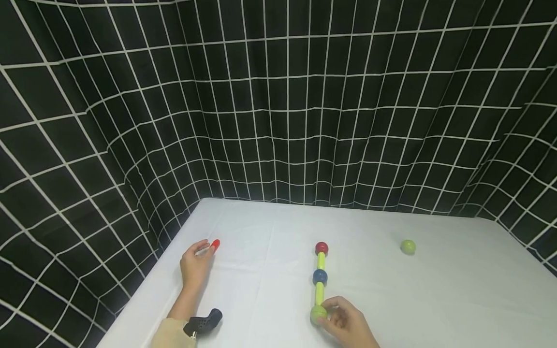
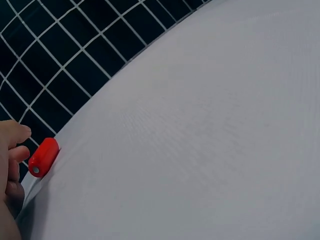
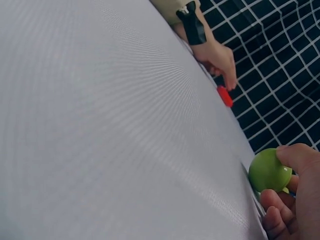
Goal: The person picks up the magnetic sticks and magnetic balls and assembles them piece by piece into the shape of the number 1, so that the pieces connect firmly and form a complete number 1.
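My left hand (image 1: 196, 266) is at a short red rod (image 1: 215, 245) at the left of the table, fingers loosely bent. In the left wrist view the fingertips appear slightly apart from the red rod (image 2: 44, 157), which has a small metal spot on its end. My right hand (image 1: 348, 322) pinches a green ball (image 1: 318, 314) between thumb and fingers. That ball ends a straight chain: a yellow-green rod (image 1: 319, 293), a blue ball (image 1: 319, 277), another yellow-green rod (image 1: 321, 261) and a red ball (image 1: 321, 248) at the far end.
A loose green ball (image 1: 408, 247) lies on the right of the white-covered table (image 1: 452, 280). Black cloth with a white grid (image 1: 278, 121) hangs behind and along the sides. A dark device (image 1: 203, 323) is strapped at my left wrist.
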{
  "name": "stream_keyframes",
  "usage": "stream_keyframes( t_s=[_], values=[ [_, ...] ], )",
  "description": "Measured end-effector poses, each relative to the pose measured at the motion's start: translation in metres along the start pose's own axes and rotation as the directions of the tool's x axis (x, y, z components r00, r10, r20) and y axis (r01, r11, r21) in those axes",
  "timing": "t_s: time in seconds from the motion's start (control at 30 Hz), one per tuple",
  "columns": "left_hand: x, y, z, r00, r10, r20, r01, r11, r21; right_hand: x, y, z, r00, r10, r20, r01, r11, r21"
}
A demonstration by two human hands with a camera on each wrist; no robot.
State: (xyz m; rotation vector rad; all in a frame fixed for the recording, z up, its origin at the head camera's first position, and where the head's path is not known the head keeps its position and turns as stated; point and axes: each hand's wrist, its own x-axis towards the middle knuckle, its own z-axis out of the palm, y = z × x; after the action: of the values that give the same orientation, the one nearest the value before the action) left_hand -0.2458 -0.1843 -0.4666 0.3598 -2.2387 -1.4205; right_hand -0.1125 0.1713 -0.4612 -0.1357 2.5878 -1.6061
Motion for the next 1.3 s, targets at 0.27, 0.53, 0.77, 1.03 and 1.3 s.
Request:
stream_keyframes(
  t_s=[0.27, 0.53, 0.77, 1.03, 1.3],
  values=[
    [0.0083, -0.0004, 0.0043, 0.999, 0.014, 0.031, -0.018, 0.992, 0.125, -0.0007, 0.0005, -0.0014, 1.0, -0.001, 0.004, 0.001, 1.0, 0.003],
    [0.0095, -0.0015, 0.0036, 0.999, 0.0, 0.041, -0.01, 0.975, 0.222, -0.0008, -0.0028, -0.0008, 1.0, 0.016, 0.004, -0.016, 1.0, -0.016],
    [0.0094, 0.0004, 0.0035, 0.998, 0.018, 0.057, -0.031, 0.971, 0.237, -0.0014, -0.0049, -0.0011, 1.0, -0.001, -0.011, 0.001, 1.0, -0.014],
    [0.008, 0.0004, 0.0038, 0.994, 0.023, 0.108, -0.052, 0.962, 0.269, -0.0016, -0.0054, -0.0009, 1.0, 0.005, -0.026, -0.005, 1.0, -0.01],
    [0.0065, 0.0039, 0.0014, 0.989, 0.005, 0.148, -0.052, 0.947, 0.317, -0.0011, -0.0056, -0.0008, 1.0, 0.005, -0.026, -0.005, 1.0, -0.005]
  ],
)
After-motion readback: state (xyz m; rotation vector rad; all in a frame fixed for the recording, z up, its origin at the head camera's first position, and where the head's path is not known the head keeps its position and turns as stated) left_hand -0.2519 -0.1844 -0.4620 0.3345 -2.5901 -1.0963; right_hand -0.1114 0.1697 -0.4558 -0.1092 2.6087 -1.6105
